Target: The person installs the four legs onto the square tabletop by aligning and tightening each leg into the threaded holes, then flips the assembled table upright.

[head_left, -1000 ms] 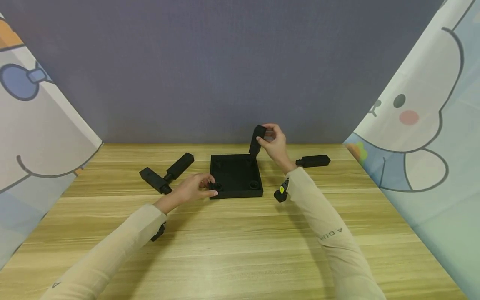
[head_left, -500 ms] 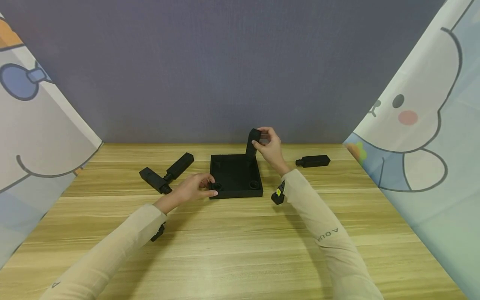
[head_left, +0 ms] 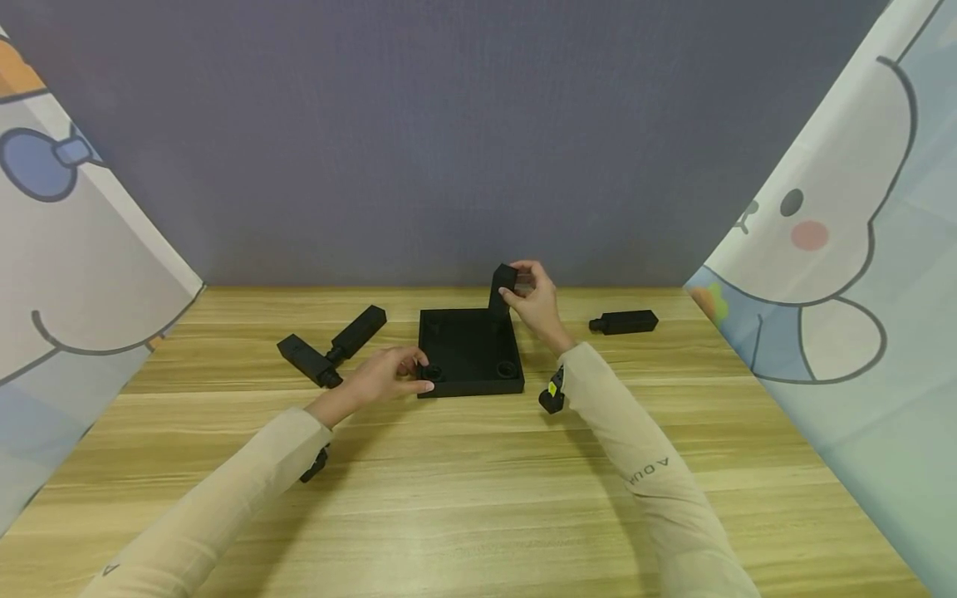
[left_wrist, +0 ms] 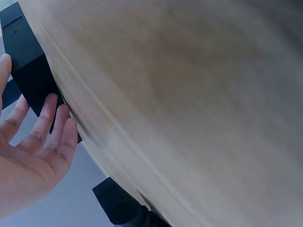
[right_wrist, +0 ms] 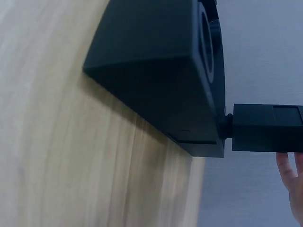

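Observation:
A black square tray-like base (head_left: pixel 478 388) lies on the table, with round sockets such as the near-right one (head_left: pixel 507 369) at its corners. My left hand (head_left: pixel 383 374) holds the base's near-left corner, thumb at the front and fingers along the left side. At the far-right corner my right hand (head_left: pixel 537 303) grips a black square leg (head_left: pixel 499 292) near its top. The leg stands roughly upright. In the right wrist view, the leg's narrow neck (right_wrist: pixel 229 126) meets the base; how deep its end sits is hidden.
Two more black legs with narrow ends, one (head_left: pixel 308 359) touching or nearly touching the other (head_left: pixel 360 330), lie left of the base. Another leg (head_left: pixel 624 321) lies to the right. A grey panel (head_left: pixel 463 149) rises behind the table.
My right hand has moved left, down and nearer with the leg, which has become more upright over the far-right corner. The left hand and base have stayed put.

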The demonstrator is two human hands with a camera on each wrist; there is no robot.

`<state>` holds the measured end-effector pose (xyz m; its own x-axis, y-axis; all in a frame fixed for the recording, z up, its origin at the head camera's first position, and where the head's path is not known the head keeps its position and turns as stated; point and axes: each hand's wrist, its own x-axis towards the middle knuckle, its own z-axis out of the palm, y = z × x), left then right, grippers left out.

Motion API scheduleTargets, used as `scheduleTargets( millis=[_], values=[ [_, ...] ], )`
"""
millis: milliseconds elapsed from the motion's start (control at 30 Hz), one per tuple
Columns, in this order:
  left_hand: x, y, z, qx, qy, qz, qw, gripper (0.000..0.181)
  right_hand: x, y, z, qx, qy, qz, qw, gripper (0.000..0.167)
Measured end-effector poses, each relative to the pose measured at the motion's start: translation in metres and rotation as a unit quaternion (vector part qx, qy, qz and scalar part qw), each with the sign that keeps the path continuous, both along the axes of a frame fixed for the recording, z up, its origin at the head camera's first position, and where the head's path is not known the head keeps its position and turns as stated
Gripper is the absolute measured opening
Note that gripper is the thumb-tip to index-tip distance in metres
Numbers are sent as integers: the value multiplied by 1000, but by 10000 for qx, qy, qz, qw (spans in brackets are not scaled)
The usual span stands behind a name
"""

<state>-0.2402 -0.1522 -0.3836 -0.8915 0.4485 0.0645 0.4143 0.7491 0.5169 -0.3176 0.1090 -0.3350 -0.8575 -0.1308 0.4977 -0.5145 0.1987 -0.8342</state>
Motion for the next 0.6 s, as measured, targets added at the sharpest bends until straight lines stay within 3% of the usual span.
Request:
scheduleTargets(
  millis=[167,467,600],
  values=[
    [0,0,0,-16,17,-16,10000,39,1,1,-1,3,26,22,10000,41],
    [0,0,1,21,-62,-17,10000,39,1,2,1,442,40,-310,9985,44],
    [0,0,1,17,-95,0,10000,40,0,5,5,655,128,-142,9977,46]
  ],
)
